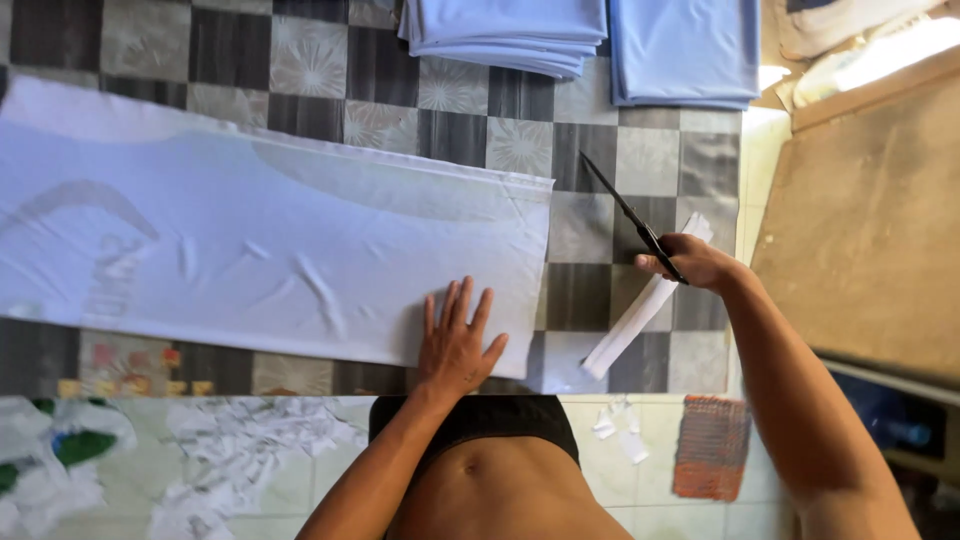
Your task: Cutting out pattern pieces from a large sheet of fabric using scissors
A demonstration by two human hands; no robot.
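- Grip check: your right hand [692, 262] is closed around the handles of the black scissors [632, 218]; blades are together and point up and away from you, over the bench.
- Your left hand [455, 345] has no grip on anything; it lies flat, fingers spread, pressing the near right corner of the white cloth [270, 250].
- White cloth lies spread across the checkered bench [580, 240], running off to your left; its right edge stops short of the scissors.
- Narrow white strip [640, 315] lies slanted on the bench just under your right hand, apart from the cloth.
- Folded light blue fabric stacks [590, 40] sit at the far edge of the bench.
- White scraps [240, 455] litter the floor to your left; orange mat [710, 445] on the floor to your right.
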